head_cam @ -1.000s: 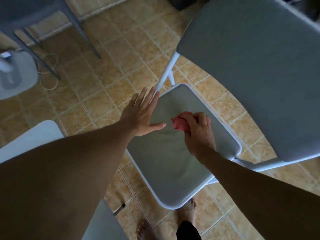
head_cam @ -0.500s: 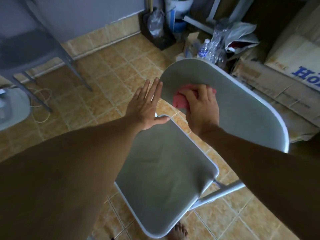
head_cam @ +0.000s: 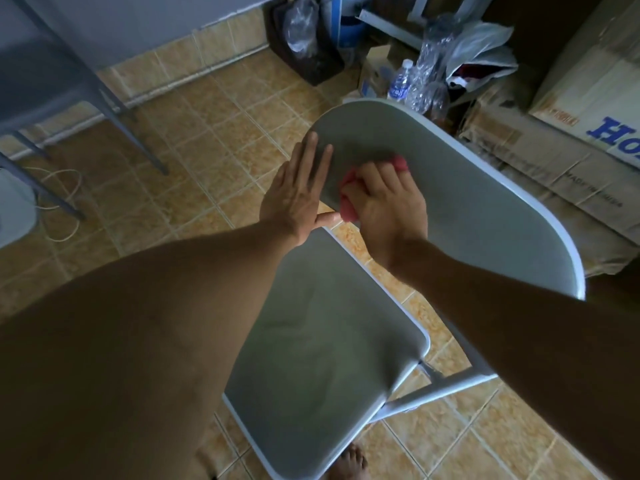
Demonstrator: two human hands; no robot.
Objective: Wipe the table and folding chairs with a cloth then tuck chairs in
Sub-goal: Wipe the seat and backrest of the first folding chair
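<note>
Folding chair (head_cam: 346, 341), one seen whole, standing unfolded on the tiled floor (head_cam: 207, 116): a smooth, matte grey seat with rounded corners and a pale raised rim, and a backrest (head_cam: 467, 202) of the same grey, an elongated panel with rounded ends. A light tubular frame (head_cam: 436, 389) joins seat to backrest at the right side. The cloth (head_cam: 348, 202), pink and bunched into a soft wad, lies against the near-left part of the backrest face. The right hand (head_cam: 388, 206) is closed over the cloth and presses it to the panel, fingers curled; only the cloth's edges show around the fingers. The left hand (head_cam: 298, 195) is spread flat, fingers straight and together, laid along the backrest's left edge (its thumb points toward the cloth). Both forearms are bare and fill much of the lower view, hiding the seat's left side. One bare foot (head_cam: 348, 462) shows at the bottom edge, partly cut off. Legs of a second, darker chair (head_cam: 52, 81) stand at upper left, its top out of view. Behind the backrest: cardboard boxes (head_cam: 554, 133), one plastic bottle (head_cam: 400, 81), and crumpled clear plastic bags (head_cam: 474, 46); the box lettering is cut off.
</note>
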